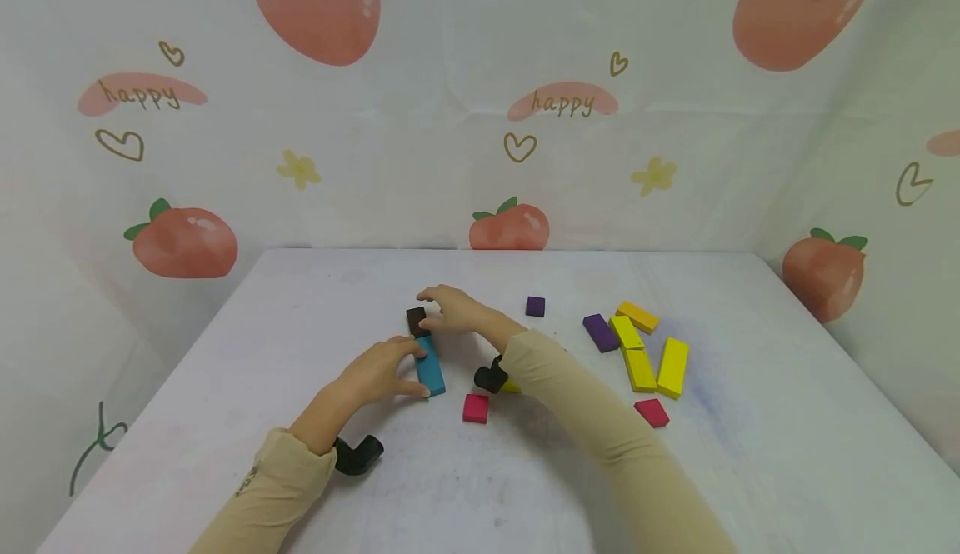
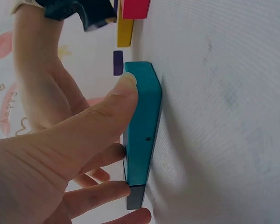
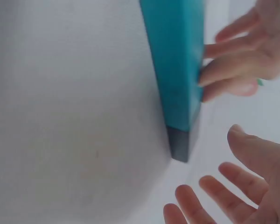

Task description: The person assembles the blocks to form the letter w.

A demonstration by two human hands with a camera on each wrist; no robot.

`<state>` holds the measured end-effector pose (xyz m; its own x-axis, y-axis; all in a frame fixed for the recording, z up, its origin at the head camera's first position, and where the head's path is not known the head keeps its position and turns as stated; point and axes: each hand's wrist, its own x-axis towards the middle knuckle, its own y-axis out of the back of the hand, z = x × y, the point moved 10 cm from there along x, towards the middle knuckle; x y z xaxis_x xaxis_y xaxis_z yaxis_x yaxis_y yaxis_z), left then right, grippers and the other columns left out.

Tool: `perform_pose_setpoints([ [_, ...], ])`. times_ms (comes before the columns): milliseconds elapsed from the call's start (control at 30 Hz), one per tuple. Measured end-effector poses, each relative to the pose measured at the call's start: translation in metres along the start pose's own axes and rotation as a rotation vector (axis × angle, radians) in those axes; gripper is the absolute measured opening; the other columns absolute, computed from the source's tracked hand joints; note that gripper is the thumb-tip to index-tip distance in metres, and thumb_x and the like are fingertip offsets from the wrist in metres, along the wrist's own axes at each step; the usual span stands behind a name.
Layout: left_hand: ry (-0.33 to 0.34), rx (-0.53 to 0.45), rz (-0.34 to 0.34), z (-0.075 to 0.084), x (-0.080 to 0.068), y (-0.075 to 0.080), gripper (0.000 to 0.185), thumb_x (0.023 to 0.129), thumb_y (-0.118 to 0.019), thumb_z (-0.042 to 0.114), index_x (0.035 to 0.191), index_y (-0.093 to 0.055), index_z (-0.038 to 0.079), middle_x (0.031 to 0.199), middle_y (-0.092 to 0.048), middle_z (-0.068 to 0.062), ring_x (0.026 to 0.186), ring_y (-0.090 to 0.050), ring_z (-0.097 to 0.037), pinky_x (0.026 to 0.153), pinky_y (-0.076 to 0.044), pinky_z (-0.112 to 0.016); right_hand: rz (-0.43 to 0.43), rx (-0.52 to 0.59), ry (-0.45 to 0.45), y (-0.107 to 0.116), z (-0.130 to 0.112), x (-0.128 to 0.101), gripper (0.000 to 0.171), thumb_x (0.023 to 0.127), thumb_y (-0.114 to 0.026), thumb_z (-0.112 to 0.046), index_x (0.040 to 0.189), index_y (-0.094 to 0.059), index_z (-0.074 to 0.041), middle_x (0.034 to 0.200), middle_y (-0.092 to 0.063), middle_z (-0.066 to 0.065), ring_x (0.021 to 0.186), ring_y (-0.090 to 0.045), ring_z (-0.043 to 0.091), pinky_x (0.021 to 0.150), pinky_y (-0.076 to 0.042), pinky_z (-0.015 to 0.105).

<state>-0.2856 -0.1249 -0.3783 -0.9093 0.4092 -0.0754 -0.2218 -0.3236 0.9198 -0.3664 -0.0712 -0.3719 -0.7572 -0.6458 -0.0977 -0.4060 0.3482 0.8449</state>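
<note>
A long blue block (image 1: 431, 373) lies on the table with a smaller black block (image 1: 415, 321) end to end against its far end. My left hand (image 1: 377, 375) holds the blue block from its left side. In the left wrist view the thumb (image 2: 128, 84) lies on it near one end, and other fingers reach the black block's joint. My right hand (image 1: 459, 311) is over the black block's right side, fingers spread. In the right wrist view the right hand (image 3: 252, 186) has nothing between its fingers and stands apart from the blocks.
Near the right forearm lie a red block (image 1: 476, 408) and a partly hidden yellow block (image 1: 512, 386). A small purple block (image 1: 536, 306) sits farther back. At the right are a longer purple block (image 1: 601, 333), several yellow blocks (image 1: 672, 368), an orange block (image 1: 637, 316) and another red block (image 1: 652, 412).
</note>
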Motion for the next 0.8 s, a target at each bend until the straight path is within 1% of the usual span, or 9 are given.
perform_pose_setpoints([
  [100,0.013,0.002,-0.002,-0.002,0.000,-0.001,0.057,0.075,-0.077,0.034,0.120,-0.059,0.004,0.133,-0.051,-0.023,0.120,-0.051,-0.042,0.100,-0.043,-0.054,0.012,0.034,0.031,0.009,0.002,-0.010,0.045,0.093,-0.058,-0.019,0.134,-0.047,-0.004,0.135,-0.050,0.015,0.115,-0.057,0.028,0.098,-0.049,0.034],
  [167,0.025,0.002,-0.007,-0.003,0.000,-0.002,0.060,0.075,-0.077,0.035,0.122,-0.058,0.005,0.134,-0.050,-0.023,0.121,-0.050,-0.042,0.100,-0.042,-0.054,0.023,0.053,0.055,0.015,0.003,-0.019,0.043,0.092,-0.059,-0.018,0.132,-0.049,-0.003,0.132,-0.053,0.016,0.111,-0.060,0.029,0.095,-0.051,0.033],
  [267,0.044,0.001,-0.017,-0.005,0.000,-0.002,0.064,0.075,-0.077,0.037,0.126,-0.056,0.005,0.136,-0.048,-0.023,0.122,-0.048,-0.043,0.100,-0.042,-0.055,0.047,0.064,0.100,0.023,0.004,-0.034,0.040,0.092,-0.059,-0.017,0.127,-0.053,-0.001,0.126,-0.058,0.017,0.106,-0.062,0.028,0.092,-0.053,0.030],
  [400,0.061,0.012,-0.024,-0.006,0.001,-0.003,0.068,0.075,-0.076,0.038,0.130,-0.054,0.006,0.138,-0.046,-0.023,0.122,-0.047,-0.043,0.100,-0.041,-0.055,0.063,0.091,0.133,0.028,0.004,-0.055,0.037,0.091,-0.060,-0.018,0.123,-0.056,0.000,0.120,-0.062,0.017,0.101,-0.063,0.027,0.087,-0.054,0.027],
  [533,0.068,0.030,-0.021,-0.007,0.001,-0.002,0.071,0.074,-0.076,0.039,0.132,-0.052,0.005,0.138,-0.046,-0.022,0.122,-0.048,-0.043,0.100,-0.042,-0.055,0.051,0.132,0.140,0.024,0.005,-0.076,0.035,0.090,-0.061,-0.018,0.121,-0.059,-0.001,0.114,-0.064,0.017,0.095,-0.064,0.024,0.083,-0.055,0.024],
  [800,0.062,0.047,-0.022,-0.007,0.001,-0.003,0.072,0.075,-0.076,0.039,0.133,-0.051,0.004,0.138,-0.046,-0.022,0.122,-0.047,-0.045,0.100,-0.042,-0.055,-0.012,0.193,0.138,0.003,0.005,-0.112,0.034,0.086,-0.067,-0.017,0.115,-0.062,0.000,0.105,-0.067,0.015,0.083,-0.063,0.014,0.074,-0.051,0.013],
])
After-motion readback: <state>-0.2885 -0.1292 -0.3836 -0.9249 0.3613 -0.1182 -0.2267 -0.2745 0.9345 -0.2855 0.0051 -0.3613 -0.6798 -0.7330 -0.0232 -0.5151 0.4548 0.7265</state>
